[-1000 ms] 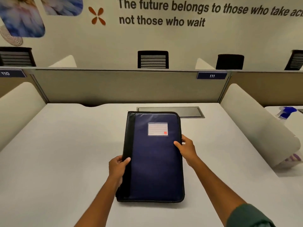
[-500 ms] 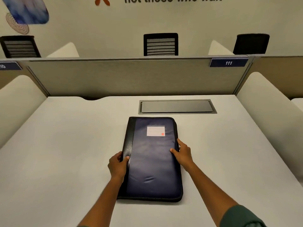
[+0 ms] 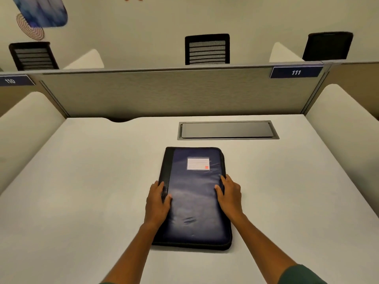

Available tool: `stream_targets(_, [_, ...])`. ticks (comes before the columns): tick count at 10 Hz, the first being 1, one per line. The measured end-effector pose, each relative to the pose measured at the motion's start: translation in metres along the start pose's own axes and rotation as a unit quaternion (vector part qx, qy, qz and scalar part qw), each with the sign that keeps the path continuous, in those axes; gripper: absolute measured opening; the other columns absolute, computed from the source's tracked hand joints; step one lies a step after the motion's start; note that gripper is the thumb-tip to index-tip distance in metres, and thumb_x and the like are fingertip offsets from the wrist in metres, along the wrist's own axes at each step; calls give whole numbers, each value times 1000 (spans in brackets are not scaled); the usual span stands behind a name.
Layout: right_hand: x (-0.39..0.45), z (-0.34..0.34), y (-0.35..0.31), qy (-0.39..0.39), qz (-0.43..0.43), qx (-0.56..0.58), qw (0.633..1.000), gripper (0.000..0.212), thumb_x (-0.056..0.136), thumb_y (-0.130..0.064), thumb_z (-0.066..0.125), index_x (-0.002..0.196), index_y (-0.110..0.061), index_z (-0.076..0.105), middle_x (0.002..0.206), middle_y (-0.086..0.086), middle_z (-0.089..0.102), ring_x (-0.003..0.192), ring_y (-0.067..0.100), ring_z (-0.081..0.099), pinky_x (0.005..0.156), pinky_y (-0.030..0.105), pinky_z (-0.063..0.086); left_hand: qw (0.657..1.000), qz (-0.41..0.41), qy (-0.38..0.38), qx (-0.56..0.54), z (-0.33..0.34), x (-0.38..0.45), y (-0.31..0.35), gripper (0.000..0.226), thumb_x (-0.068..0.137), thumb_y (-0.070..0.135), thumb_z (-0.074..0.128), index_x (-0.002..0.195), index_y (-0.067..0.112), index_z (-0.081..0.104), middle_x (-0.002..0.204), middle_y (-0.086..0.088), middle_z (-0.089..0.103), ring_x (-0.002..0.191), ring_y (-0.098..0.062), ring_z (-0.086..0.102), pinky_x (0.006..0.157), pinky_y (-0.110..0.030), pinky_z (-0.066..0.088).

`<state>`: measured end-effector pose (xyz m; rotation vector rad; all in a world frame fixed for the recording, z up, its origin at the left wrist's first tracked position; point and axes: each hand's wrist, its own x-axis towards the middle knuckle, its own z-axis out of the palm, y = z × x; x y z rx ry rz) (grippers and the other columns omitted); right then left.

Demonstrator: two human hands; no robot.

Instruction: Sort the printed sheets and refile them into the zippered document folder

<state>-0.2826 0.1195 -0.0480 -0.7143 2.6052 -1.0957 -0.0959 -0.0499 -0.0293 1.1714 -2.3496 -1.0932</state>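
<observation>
Folder (image 3: 194, 199): dark blue with black spine strip, closed, flat on white desk (image 3: 82, 191), just in front of grey cable hatch (image 3: 227, 130).
Label (image 3: 198, 163): white lined card with small red square, on folder cover, near far edge.
Left hand (image 3: 156, 201): on spine edge of folder, fingers curled over that edge, thumb on cover.
Right hand (image 3: 229, 194): on opposite long edge of folder, fingers straight, pressing flat.
Hands: apart, folder between.
Partition (image 3: 174, 91): grey, behind hatch, with plate "111" (image 3: 296, 72).

A closed navy zippered document folder (image 3: 194, 199) is held flat on the white desk (image 3: 82, 191) by the left hand (image 3: 156, 201) and right hand (image 3: 230, 195) at its long edges.
</observation>
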Motion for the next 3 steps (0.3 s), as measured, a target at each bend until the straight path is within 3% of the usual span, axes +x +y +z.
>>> stream_targets(1, [-13, -6, -4, 12, 5, -53, 999, 62, 98, -44, 51, 151, -15, 35, 159, 7, 31, 142, 30, 35, 115, 45, 33, 998, 40, -9, 49, -4, -5, -4, 66, 98, 37, 55, 154, 16, 27, 164, -3, 16, 152, -20, 10, 121, -36, 16])
stream_targets(2, [-27, -12, -6, 37, -28, -101, 994, 72, 95, -55, 49, 153, -17, 29, 162, 6, 23, 146, 29, 28, 117, 47, 28, 991, 89, -13, 99, -10, -13, -11, 78, 93, 60, 43, 156, 22, 18, 165, 3, 7, 152, -17, 1, 122, -40, 8])
stream_targets(3, [-52, -14, -3, 59, -31, -145, 987, 85, 89, -72, 33, 155, -19, 25, 163, 5, 19, 148, 29, 24, 118, 49, 24, 983, 126, -17, 133, -25, -24, -19, 92, 84, 80, 23, 157, 23, 15, 164, 5, 2, 152, -16, -2, 120, -39, 3])
